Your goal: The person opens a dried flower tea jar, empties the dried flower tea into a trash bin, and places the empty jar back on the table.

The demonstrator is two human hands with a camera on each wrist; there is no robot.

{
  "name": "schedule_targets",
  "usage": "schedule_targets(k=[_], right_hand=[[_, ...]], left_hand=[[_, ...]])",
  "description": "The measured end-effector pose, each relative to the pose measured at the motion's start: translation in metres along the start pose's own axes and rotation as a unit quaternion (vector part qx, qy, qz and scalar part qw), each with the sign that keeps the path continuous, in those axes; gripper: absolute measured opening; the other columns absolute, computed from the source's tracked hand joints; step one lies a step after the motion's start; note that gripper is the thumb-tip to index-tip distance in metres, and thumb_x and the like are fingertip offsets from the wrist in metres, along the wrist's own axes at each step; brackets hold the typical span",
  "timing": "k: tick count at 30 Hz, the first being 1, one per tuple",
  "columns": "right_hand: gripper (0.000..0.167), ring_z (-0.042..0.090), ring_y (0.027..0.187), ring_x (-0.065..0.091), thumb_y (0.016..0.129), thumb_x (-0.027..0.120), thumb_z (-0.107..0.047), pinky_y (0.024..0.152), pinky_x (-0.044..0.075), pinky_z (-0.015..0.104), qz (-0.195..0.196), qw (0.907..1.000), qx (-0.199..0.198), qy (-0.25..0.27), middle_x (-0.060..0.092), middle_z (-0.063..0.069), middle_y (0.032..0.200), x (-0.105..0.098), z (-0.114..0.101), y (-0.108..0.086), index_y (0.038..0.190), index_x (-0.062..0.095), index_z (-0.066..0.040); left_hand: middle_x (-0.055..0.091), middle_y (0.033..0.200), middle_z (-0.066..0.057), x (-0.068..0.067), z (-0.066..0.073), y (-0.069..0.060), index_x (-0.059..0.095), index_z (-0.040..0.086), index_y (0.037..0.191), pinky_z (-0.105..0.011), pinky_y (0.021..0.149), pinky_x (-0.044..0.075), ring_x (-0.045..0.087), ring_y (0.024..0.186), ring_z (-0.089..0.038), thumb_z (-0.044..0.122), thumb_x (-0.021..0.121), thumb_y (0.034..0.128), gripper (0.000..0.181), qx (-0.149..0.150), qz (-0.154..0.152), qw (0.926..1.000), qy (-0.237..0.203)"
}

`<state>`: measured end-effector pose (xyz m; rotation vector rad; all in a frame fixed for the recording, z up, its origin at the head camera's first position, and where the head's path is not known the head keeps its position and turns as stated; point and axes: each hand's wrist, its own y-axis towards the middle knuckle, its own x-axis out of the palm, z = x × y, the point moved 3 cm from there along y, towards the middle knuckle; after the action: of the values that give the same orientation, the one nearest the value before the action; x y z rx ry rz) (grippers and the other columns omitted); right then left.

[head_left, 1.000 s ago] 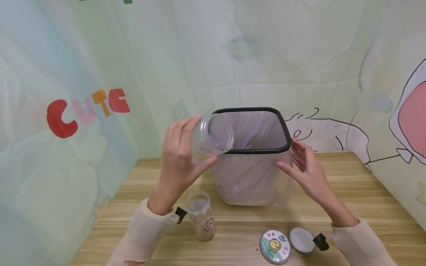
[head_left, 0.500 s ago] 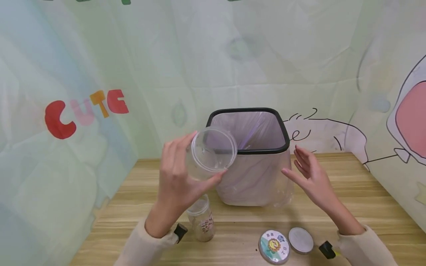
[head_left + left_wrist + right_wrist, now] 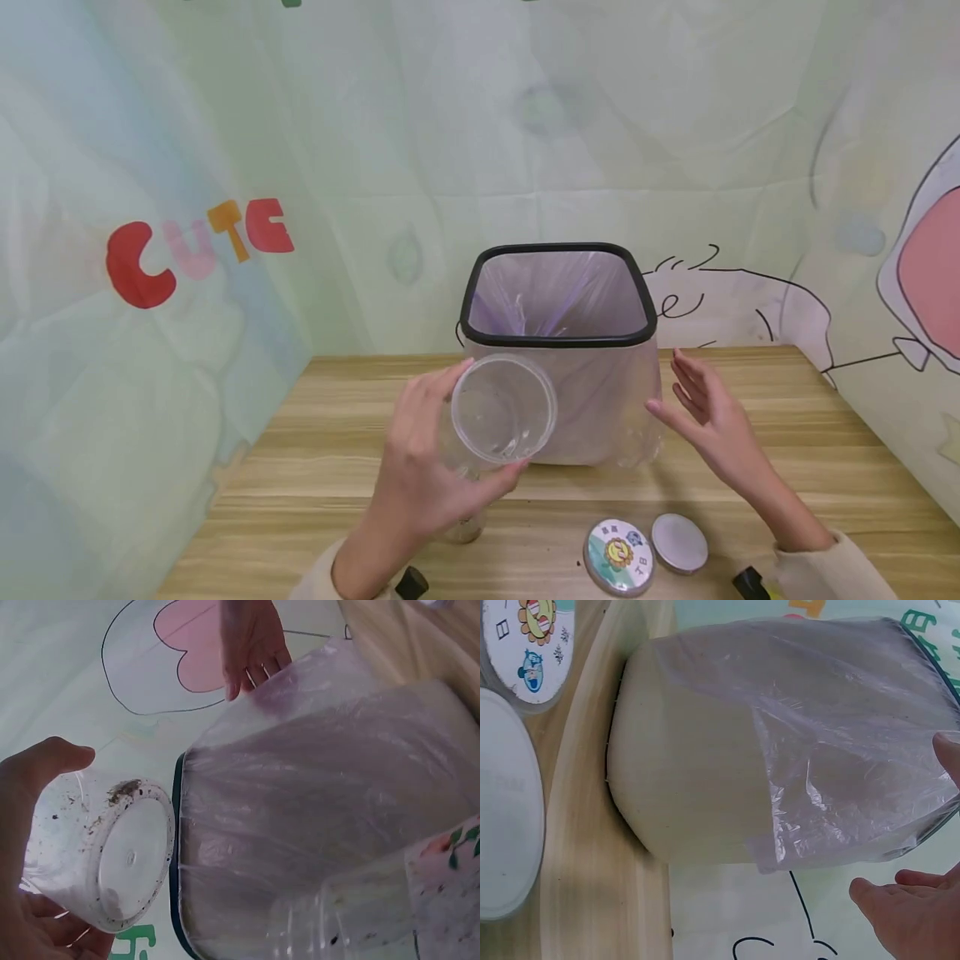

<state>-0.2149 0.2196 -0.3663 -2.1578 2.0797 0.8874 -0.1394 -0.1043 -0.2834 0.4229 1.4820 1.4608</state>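
Note:
My left hand (image 3: 423, 479) grips a clear plastic jar (image 3: 504, 410) round its side, in front of the bin. The jar is tilted, its uncapped mouth facing the head camera. Dark crumbs cling near the base of the jar (image 3: 135, 847) in the left wrist view. Behind it stands a trash bin (image 3: 607, 392) with a black rim and a pale purple liner bag. To the bin's right, my right hand (image 3: 723, 433) is held with fingers extended, apart from the bin and holding nothing. A second clear jar (image 3: 467, 530) is mostly hidden behind my left hand.
Two round lids lie on the wooden table (image 3: 300, 500) at the front: a printed sunflower lid (image 3: 618, 557) and a plain pale lid (image 3: 679, 543). Small dark crumbs lie beside them. A printed cloth backdrop (image 3: 375, 125) rises behind and at both sides.
My left hand has brought the jar down from the bin's rim towards me, turning its mouth more to the head camera. My right hand has moved away from the bin's side, slightly down and right.

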Motion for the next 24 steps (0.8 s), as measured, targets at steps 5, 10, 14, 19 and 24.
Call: schedule_targets(k=[5, 10, 14, 19, 24], right_hand=[[0.079, 0.043, 0.141, 0.033, 0.094, 0.071, -0.021, 0.100, 0.036, 0.011, -0.003, 0.9999, 0.007, -0.009, 0.029, 0.027, 0.156, 0.000, 0.003, -0.004, 0.153, 0.024, 0.004], [0.070, 0.045, 0.136, 0.040, 0.096, 0.069, -0.022, 0.100, 0.043, 0.021, -0.010, 0.9996, 0.005, -0.026, 0.036, 0.026, 0.152, 0.000, 0.008, -0.008, 0.149, 0.032, 0.004], [0.061, 0.046, 0.130, 0.047, 0.097, 0.068, -0.024, 0.093, 0.048, 0.020, -0.025, 0.9993, 0.012, -0.027, 0.045, 0.024, 0.147, 0.002, 0.014, -0.012, 0.144, 0.041, 0.003], [0.053, 0.045, 0.119, 0.058, 0.097, 0.067, -0.025, 0.087, 0.055, 0.034, -0.039, 0.9984, 0.023, -0.033, 0.053, 0.026, 0.138, 0.002, 0.019, -0.017, 0.138, 0.049, 0.003], [0.050, 0.046, 0.114, 0.060, 0.098, 0.066, -0.028, 0.086, 0.056, 0.043, -0.048, 0.9970, 0.038, -0.047, 0.055, 0.028, 0.135, 0.001, 0.024, -0.022, 0.135, 0.053, 0.003]], left_hand=[[0.061, 0.126, -0.006, 0.011, 0.008, -0.020, 0.051, 0.004, 0.139, -0.041, 0.090, 0.047, 0.055, 0.109, -0.023, 0.037, 0.092, 0.0579, 0.096, -0.046, -0.057, 0.9968, -0.033], [0.058, 0.127, -0.001, 0.025, 0.012, -0.042, 0.048, 0.011, 0.141, -0.039, 0.091, 0.048, 0.054, 0.111, -0.019, 0.032, 0.094, 0.0555, 0.099, -0.087, -0.105, 0.9881, -0.071], [0.058, 0.128, 0.002, 0.038, 0.013, -0.061, 0.047, 0.016, 0.140, -0.036, 0.094, 0.049, 0.055, 0.113, -0.016, 0.034, 0.095, 0.0554, 0.099, -0.123, -0.152, 0.9767, -0.087], [0.059, 0.124, 0.008, 0.052, 0.008, -0.082, 0.047, 0.022, 0.138, -0.040, 0.096, 0.048, 0.055, 0.112, -0.011, 0.037, 0.095, 0.0561, 0.097, -0.203, -0.207, 0.9519, -0.099], [0.058, 0.124, 0.008, 0.064, 0.001, -0.100, 0.046, 0.022, 0.137, -0.046, 0.097, 0.046, 0.054, 0.113, -0.015, 0.033, 0.095, 0.0570, 0.094, -0.275, -0.239, 0.9227, -0.127]])
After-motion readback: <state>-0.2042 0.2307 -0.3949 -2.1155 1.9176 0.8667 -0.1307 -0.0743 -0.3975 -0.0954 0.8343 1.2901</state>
